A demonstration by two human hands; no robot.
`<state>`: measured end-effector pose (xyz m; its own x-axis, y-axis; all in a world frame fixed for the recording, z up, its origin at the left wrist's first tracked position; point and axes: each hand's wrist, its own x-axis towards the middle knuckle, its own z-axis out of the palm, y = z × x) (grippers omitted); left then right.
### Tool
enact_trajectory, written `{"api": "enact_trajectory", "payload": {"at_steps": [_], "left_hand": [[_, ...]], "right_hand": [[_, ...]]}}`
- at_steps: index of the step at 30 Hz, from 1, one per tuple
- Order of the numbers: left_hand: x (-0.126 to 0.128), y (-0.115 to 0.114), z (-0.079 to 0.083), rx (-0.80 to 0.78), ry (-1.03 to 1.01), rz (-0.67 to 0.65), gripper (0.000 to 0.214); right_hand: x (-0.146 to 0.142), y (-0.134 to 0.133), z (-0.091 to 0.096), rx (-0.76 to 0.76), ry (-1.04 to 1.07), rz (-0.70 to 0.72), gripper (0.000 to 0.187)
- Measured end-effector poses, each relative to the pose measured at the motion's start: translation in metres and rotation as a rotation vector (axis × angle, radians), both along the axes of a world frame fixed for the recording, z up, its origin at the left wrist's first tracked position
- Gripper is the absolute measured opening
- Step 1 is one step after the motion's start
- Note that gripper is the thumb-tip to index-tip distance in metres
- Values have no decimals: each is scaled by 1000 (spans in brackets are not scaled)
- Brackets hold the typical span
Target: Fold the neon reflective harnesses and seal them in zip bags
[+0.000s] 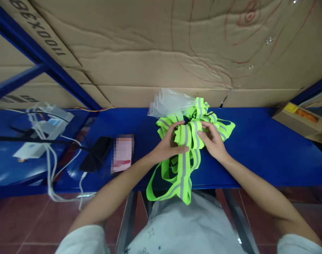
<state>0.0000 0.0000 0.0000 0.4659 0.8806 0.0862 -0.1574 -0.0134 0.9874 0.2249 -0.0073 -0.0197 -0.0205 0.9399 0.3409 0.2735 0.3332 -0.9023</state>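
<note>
A bundle of neon-yellow reflective straps (pixel 186 135) with grey stripes lies folded between my two hands. My left hand (pixel 169 145) holds its left side, thumb in front and fingers behind. On the right, my right hand (pixel 213 141) pinches the folds with thumb and fingers. Loose loops of strap (pixel 183 188) hang over the table's front edge toward my lap. More yellow straps (pixel 223 128) are heaped behind and to the right of the bundle. Clear plastic bags (pixel 173 102) lie at the back, touching the heap.
The blue table (pixel 256 151) backs onto a cardboard sheet (pixel 150 67). To the left are a pixelated phone (pixel 122 153), a black device (pixel 96 154) on a white cable and a clear bag (pixel 55 120). An open cardboard box (pixel 300 120) stands at the right.
</note>
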Motion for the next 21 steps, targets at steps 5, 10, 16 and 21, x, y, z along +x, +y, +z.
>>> {"api": "enact_trajectory", "payload": {"at_steps": [5,10,16,21], "left_hand": [[10,-3,-11,129,86,14,72],[12,5,-17,150,97,210,57],[9,9,-20,97,140,248,71],[12,7,-21,178,147,240,73]], "right_hand": [[10,-2,6,49,9,34,52],[4,-12,8,188,-151,177,88],[-2,-13,7,63,118,60,62],[5,-4,10,51,195,16,54]]}}
